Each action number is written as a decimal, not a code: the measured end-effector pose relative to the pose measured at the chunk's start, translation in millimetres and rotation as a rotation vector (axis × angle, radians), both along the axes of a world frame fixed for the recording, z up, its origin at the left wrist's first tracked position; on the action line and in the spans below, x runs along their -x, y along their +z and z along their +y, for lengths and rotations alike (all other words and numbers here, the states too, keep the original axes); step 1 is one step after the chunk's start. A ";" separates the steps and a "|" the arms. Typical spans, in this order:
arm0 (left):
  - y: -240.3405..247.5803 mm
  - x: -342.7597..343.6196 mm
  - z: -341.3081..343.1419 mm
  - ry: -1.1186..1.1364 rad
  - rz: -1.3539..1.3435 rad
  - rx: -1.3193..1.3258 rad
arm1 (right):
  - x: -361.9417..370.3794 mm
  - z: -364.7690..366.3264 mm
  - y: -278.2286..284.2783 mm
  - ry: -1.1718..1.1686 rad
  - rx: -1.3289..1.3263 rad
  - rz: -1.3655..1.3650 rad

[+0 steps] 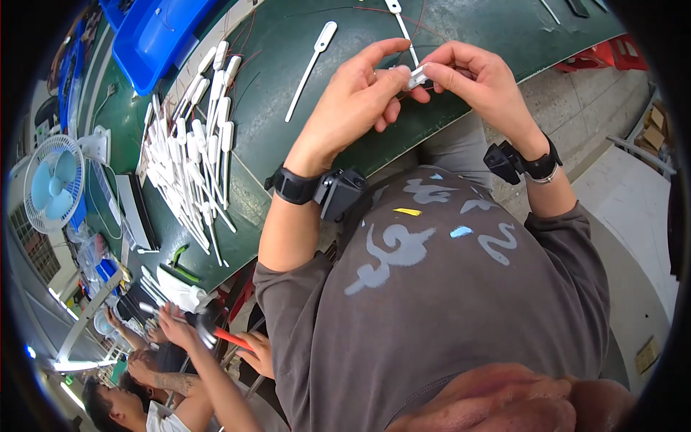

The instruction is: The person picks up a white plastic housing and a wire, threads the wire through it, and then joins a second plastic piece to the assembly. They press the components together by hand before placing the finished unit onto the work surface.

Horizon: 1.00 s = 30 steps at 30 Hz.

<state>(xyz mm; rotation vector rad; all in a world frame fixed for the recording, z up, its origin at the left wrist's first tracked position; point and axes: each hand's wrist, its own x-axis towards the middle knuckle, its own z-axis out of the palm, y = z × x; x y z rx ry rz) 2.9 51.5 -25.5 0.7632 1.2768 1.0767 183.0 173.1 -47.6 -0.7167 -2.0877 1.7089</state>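
Observation:
Over the near edge of the green table, my left hand [360, 97] and my right hand [481, 81] meet, both closed. Their thumbs and fingers pinch a small white plastic piece [417, 75], mostly covered by the fingertips. Just beyond them, a white stick with a slotted paddle-shaped head [394, 6] reaches down behind the hands; whether it joins the held piece I cannot tell. Another such white stick [309, 68] lies left of my left hand. Farther left spreads a heap of similar white sticks [188, 155], with thin red and dark wires among them.
A blue tray [155, 36] stands at the far left, above a fan with blue blades [55, 185]. Green-handled pliers [180, 268] lie by the table's left end. At lower left, a co-worker's hand holds a red-handled hammer [232, 340]. Red stools [601, 56] show beyond the table's right edge.

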 end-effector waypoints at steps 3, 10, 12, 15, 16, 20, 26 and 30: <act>4.4 12.4 -3.2 -0.016 -0.045 0.062 | -9.8 16.1 -0.2 -0.035 0.048 -0.020; -14.3 23.6 -20.4 0.059 0.034 0.041 | -24.2 33.8 1.7 -0.135 0.197 -0.165; -13.8 19.3 -20.6 0.115 0.011 0.035 | -25.1 33.4 1.5 -0.151 0.216 -0.188; -13.9 9.8 -21.6 0.220 -0.040 0.023 | -28.0 37.5 -8.1 -0.141 0.142 -0.195; -15.6 6.1 -22.1 0.255 0.030 0.010 | -28.0 39.0 -11.8 -0.124 0.055 -0.191; -11.5 -1.8 -25.2 0.320 0.246 0.005 | -32.4 39.2 -12.6 -0.156 -0.218 -0.228; -3.6 -2.1 -25.7 0.287 0.594 0.058 | -21.4 23.5 13.5 -0.299 -0.555 -0.462; -6.4 -0.6 -29.5 0.242 0.623 0.052 | -8.2 8.3 30.4 -0.310 -1.352 -0.017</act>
